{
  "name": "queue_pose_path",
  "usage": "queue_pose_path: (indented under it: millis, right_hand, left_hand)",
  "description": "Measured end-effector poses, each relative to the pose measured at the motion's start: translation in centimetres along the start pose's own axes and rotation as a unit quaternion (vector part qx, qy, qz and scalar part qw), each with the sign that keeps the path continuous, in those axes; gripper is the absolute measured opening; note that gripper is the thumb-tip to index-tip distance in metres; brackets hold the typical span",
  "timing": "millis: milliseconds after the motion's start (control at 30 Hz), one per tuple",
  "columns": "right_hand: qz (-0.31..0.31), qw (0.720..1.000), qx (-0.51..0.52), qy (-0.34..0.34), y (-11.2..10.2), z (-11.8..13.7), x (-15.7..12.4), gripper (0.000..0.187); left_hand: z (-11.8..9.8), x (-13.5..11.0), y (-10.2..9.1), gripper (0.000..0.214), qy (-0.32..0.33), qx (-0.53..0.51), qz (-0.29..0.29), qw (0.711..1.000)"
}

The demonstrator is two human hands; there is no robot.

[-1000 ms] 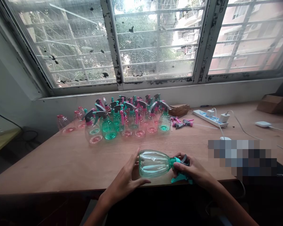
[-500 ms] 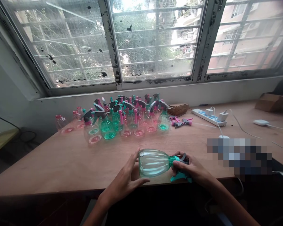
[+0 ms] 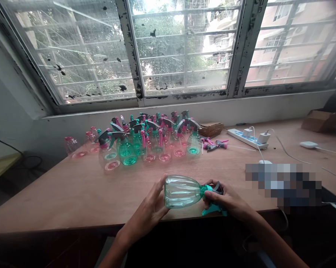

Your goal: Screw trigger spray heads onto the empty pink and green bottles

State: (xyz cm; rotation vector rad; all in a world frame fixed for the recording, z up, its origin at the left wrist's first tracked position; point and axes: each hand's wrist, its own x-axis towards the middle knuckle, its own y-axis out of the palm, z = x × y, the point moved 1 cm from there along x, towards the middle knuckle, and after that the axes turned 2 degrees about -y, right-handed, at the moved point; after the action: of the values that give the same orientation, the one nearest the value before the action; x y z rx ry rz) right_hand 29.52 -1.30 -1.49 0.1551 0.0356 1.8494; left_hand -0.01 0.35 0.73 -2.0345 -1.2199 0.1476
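A clear green spray bottle [image 3: 182, 191] lies sideways between my hands above the table's front edge, its base to the left and its teal and black trigger head [image 3: 214, 209] to the right. My right hand [image 3: 222, 197] is closed round the neck and head, which it partly hides. At the base, my left hand [image 3: 152, 204] grips the bottle, with the fingers behind and the thumb along the lower side. Beyond them stand several green spray bottles [image 3: 127, 150] and pink spray bottles [image 3: 165, 148], upright in a close group.
Loose pink and black trigger heads [image 3: 216, 145] lie right of the group, near a folded brown cardboard piece [image 3: 211, 129]. A white power strip [image 3: 246, 138] with plugs and cables sits farther right. Pink bottles without heads [image 3: 71, 145] stand at the left. The wooden table [image 3: 73, 190] ends close to me.
My left thumb has drawn in from its spread position to the bottle's base. The bottle and my right hand are nearly where they were.
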Motion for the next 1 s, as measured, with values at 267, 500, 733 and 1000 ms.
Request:
queue_pose_path:
  millis: [267, 500, 733, 1000]
  right_hand:
    - [-0.004, 1.0, 0.008, 0.005, 0.1, 0.21, -0.03, 0.038]
    - [-0.004, 1.0, 0.001, 0.008, -0.04, -0.09, 0.03, 0.039]
    - [-0.006, 1.0, -0.004, 0.007, -0.05, 0.03, -0.04, 0.039]
    - [0.003, 1.0, 0.005, 0.001, 0.03, -0.05, -0.16, 0.036]
  left_hand:
    - [-0.26, 0.06, -0.05, 0.1, -0.013, 0.002, 0.004, 1.0]
    - [0.03, -0.08, 0.22, 0.111, -0.024, -0.063, 0.029, 0.997]
    - [-0.31, -0.04, 0.0, 0.101, -0.014, -0.065, 0.021, 0.998]
    - [0.04, 0.09, 0.04, 0.106, -0.003, -0.04, 0.021, 0.999]
